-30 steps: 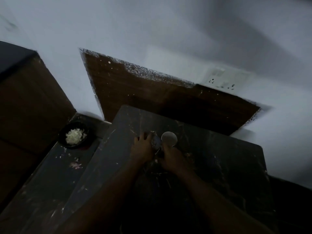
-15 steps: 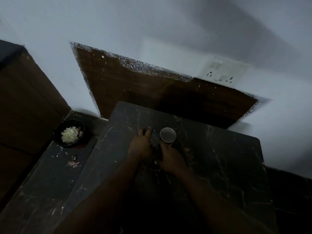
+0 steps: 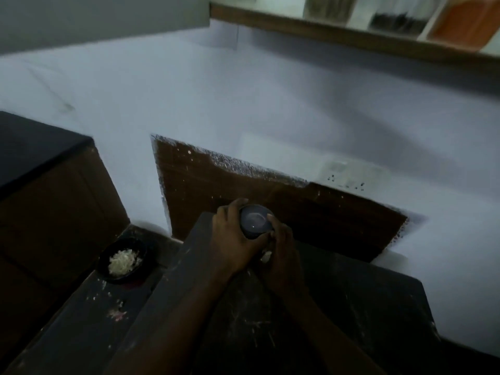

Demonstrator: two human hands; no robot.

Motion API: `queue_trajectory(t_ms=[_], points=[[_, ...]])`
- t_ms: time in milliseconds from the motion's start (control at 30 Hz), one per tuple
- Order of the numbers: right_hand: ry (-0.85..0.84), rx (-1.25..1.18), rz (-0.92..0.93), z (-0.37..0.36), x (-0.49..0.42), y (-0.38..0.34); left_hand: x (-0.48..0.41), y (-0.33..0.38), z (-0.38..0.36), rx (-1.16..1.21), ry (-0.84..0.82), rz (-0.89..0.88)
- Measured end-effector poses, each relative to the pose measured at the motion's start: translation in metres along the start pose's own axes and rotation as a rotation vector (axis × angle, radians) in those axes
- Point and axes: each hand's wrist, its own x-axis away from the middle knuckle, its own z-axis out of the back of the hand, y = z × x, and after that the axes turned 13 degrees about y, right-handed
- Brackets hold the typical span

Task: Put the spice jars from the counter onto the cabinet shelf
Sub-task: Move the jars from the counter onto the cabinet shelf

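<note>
A spice jar [image 3: 255,221] with a pale round lid is raised above the dark marble counter [image 3: 351,307], held between both hands. My left hand [image 3: 232,239] curls round its left side. My right hand [image 3: 281,247] grips its right side and lower part. The jar's body is mostly hidden by the fingers. The wooden cabinet shelf [image 3: 338,33] runs across the top right, with blurred containers [image 3: 465,23] standing on it, one orange.
A black bowl [image 3: 123,259] of chopped white food sits on the lower counter at left. A brown wooden panel [image 3: 243,190] leans against the wall behind the counter. A wall socket [image 3: 351,175] is beside it. A dark cabinet [image 3: 40,198] stands at far left.
Both hands have lifted the jar off the counter and up toward the wall. The view has tilted upward, so the shelf now shows at the top.
</note>
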Motion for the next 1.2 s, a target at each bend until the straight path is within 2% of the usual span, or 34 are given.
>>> queue_trajectory(t_ms=[100,200,400,600,767,1000,1200], points=[[0.173,-0.109,0.027,0.01,-0.043,-0.035,-0.032,0.04,0.023,0.2,0.09,-0.054],[0.249,-0.225,0.044,0.028,-0.089,-0.073,-0.069,0.08,0.048,0.331,0.146,-0.173],[0.454,-0.327,0.192,0.079,-0.157,-0.156,-0.132,0.165,0.094,0.423,0.326,-0.343],[0.512,-0.352,0.328,0.119,-0.225,-0.23,-0.196,0.235,0.124,0.458,0.504,-0.488],[0.511,-0.206,0.35,0.126,-0.285,-0.264,-0.251,0.264,0.123,0.43,0.532,-0.42],[0.498,0.123,0.297,0.097,-0.322,-0.25,-0.287,0.24,0.091,0.271,0.436,-0.337],[0.518,0.146,0.323,0.091,-0.326,-0.237,-0.286,0.235,0.075,0.273,0.473,-0.313]])
